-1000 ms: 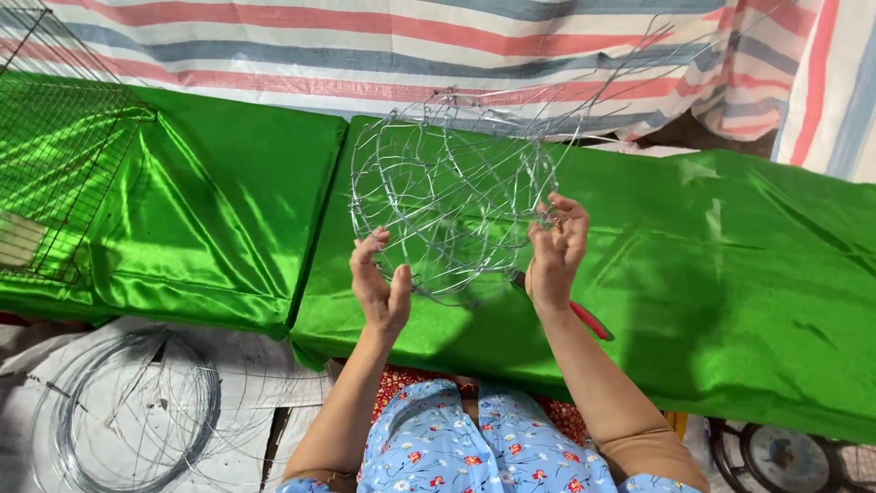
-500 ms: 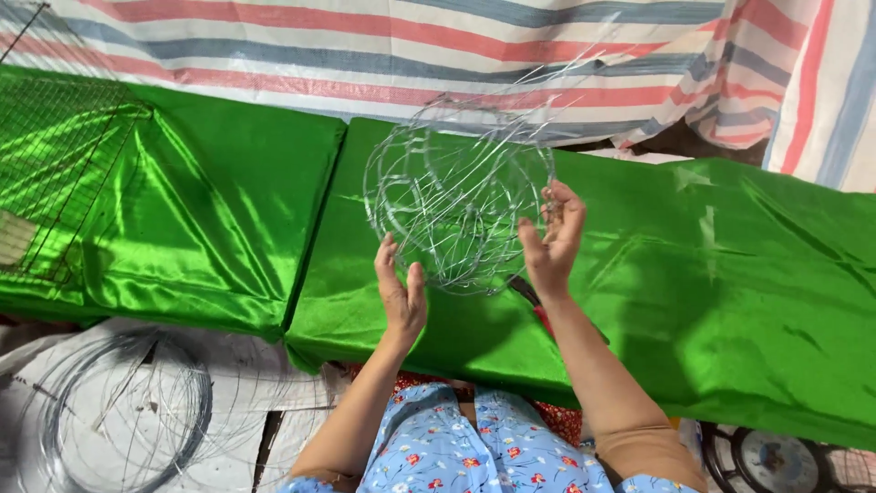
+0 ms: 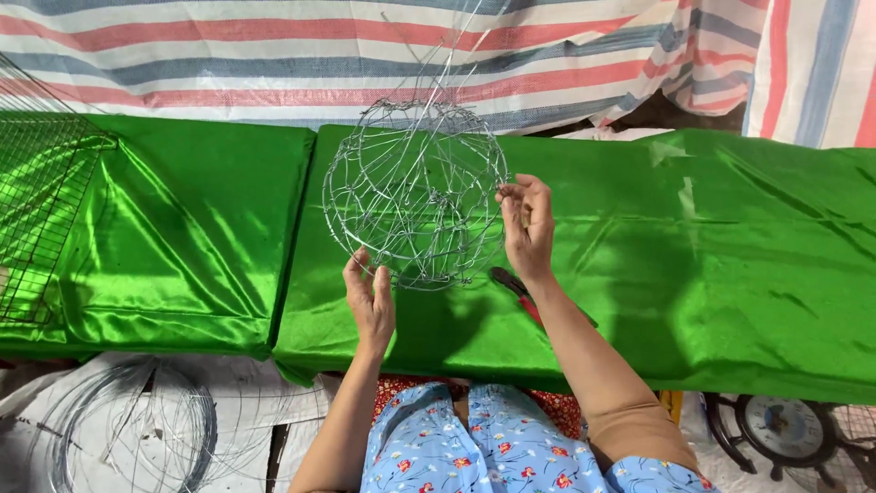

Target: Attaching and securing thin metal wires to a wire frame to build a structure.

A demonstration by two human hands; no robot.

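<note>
A round basket of woven silver wire is held up over a table draped in shiny green cloth. My left hand grips its lower rim from below. My right hand pinches the rim on the right side. Loose wire ends stick up from the top of the basket. Red-handled pliers lie on the cloth just under my right wrist, partly hidden by my forearm.
A second green-covered table stands to the left with a flat wire mesh panel on it. Coils of wire lie on the ground at lower left. A striped tarp hangs behind. A round dark object sits at lower right.
The wire basket has turned and shifted slightly left in my hands. My left hand moved from an open pose beside it to gripping the bottom rim.
</note>
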